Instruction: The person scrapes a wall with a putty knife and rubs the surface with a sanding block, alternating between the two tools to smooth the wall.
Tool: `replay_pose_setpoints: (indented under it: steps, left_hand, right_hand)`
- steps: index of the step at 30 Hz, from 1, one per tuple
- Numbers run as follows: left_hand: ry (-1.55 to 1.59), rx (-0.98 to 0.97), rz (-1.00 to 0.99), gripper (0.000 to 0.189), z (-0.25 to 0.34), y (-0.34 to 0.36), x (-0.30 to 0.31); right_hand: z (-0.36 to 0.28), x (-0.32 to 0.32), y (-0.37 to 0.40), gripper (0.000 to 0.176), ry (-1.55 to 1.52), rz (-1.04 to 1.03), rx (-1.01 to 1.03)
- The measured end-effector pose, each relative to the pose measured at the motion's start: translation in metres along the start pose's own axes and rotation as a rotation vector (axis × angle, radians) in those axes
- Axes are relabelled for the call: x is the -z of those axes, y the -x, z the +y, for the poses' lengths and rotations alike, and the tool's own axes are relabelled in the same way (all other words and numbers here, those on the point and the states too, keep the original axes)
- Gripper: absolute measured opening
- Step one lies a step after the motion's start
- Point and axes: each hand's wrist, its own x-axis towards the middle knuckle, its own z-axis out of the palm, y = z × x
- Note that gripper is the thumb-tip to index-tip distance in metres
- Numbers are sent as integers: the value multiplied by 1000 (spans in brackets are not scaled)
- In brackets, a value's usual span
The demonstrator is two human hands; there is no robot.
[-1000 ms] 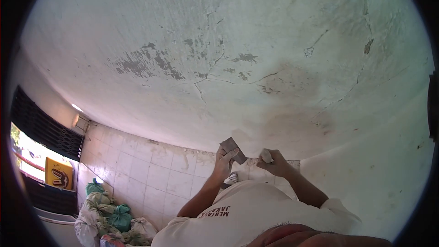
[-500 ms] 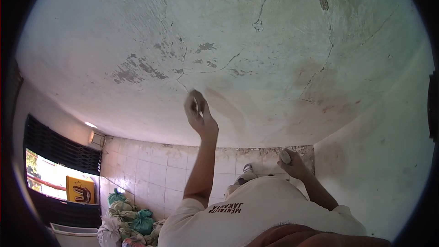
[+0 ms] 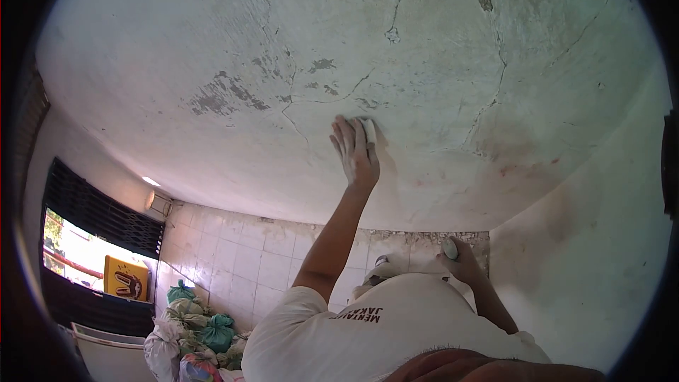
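Observation:
My left hand (image 3: 356, 152) presses a small white piece (image 3: 370, 131) flat against the cracked, pale wall (image 3: 424, 92), with its fingers pointing up the wall. The piece shows at the side of the fingers; the rest is hidden beneath them. Low on the right, near my body, my right hand (image 3: 463, 263) is closed round a rounded grey-green object (image 3: 450, 248). Grey bare patches (image 3: 226, 92) and thin cracks mark the wall above and left of my left hand.
Tied bags (image 3: 217, 332) are piled on the tiled floor (image 3: 240, 262) at the lower left. Beyond them are a yellow box (image 3: 126, 278), a dark folding grille (image 3: 99, 209) and a white-edged container (image 3: 109, 350). A side wall (image 3: 601, 240) stands on the right.
My left hand has moved right and slightly up, from a curled, blurred pose to lying against the wall. My right hand has shifted slightly, still round its object. The view has shifted slightly.

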Motion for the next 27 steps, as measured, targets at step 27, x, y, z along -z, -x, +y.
replay_pose_setpoints:
  steps: [27]
  left_hand:
    - [668, 384, -242, 27, -128, 113, 31]
  right_hand:
    - [-144, -46, -100, 19, 175, 4, 75]
